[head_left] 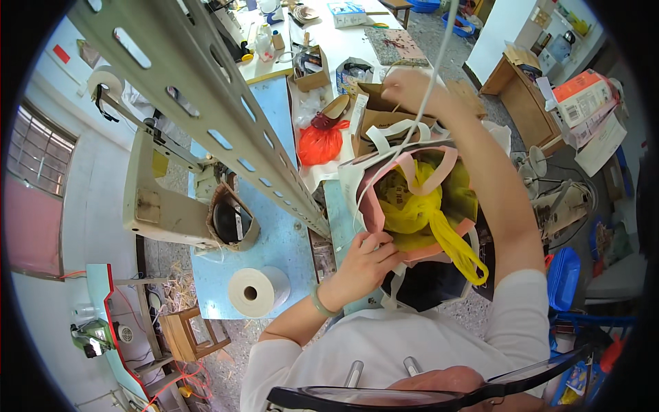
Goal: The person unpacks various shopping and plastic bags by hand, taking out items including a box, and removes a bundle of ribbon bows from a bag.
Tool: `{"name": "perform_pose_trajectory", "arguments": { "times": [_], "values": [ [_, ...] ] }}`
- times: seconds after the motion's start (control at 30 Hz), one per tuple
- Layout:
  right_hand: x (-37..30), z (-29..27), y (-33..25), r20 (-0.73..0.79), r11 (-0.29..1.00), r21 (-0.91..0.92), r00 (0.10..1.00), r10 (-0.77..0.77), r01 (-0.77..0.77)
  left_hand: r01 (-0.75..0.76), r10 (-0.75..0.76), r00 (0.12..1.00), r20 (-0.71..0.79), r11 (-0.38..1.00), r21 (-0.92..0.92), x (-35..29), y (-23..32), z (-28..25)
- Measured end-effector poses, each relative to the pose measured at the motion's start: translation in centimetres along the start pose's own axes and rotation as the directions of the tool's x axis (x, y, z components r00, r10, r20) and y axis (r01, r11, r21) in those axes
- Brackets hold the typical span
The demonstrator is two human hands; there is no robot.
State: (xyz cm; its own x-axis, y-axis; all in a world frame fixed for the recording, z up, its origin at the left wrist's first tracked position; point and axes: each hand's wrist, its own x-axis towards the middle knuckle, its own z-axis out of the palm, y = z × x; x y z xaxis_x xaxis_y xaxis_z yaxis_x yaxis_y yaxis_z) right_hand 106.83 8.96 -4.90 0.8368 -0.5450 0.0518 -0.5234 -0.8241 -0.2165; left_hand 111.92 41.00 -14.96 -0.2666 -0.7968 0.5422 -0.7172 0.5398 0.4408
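Note:
A pink-lined bag [371, 209] stands open in front of me, with a knotted yellow plastic bag [412, 206] inside and its yellow tails hanging over the near rim. My left hand [367, 264] pinches the bag's near left rim. Beyond it stands a brown paper bag [374, 120] with cord handles. My right arm reaches over the pink-lined bag, and my right hand [410, 89] has its fingers curled at the paper bag's top; their exact grip is partly hidden. A red plastic bag [320, 145] and a dark red shoe [329, 117] lie left of the paper bag.
A slotted metal post [226, 130] rises close on the left. Behind it are a sewing machine [151, 192] and a white roll [257, 292] on a blue table [288, 250]. A white cord [425, 103] hangs across the bags. Cardboard boxes [310, 69] stand farther back.

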Motion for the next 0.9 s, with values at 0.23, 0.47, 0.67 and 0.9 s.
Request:
{"name": "perform_pose_trajectory", "arguments": {
  "times": [0.23, 0.47, 0.67, 0.9],
  "values": [
    [3.6, 8.6, 1.9, 0.411, 0.863, -0.504, 0.89, 0.196, 0.043, 0.124, -0.123, 0.992, -0.03, 0.99, 0.06, 0.3, -0.6, -1.2],
    [-1.0, 10.2, -0.6, 0.775, 0.987, -0.16, 0.618, 0.129, -0.006, 0.073, -0.072, 0.997, -0.041, 0.997, 0.018, 0.3, -1.2, -0.5],
    [-0.7, 7.0, 0.1, 0.563, 0.964, -0.212, 0.827, -0.016, 0.162, 0.114, -0.114, 0.988, -0.099, 0.993, -0.007, 1.5, -1.4, -0.4],
    [-3.6, -4.6, -8.8, 0.557, 0.979, -0.126, 0.828, -0.064, 0.16, 0.228, -0.2, 0.948, -0.246, 0.97, 0.088, 1.9, -3.4, 0.0]
  ]
}}
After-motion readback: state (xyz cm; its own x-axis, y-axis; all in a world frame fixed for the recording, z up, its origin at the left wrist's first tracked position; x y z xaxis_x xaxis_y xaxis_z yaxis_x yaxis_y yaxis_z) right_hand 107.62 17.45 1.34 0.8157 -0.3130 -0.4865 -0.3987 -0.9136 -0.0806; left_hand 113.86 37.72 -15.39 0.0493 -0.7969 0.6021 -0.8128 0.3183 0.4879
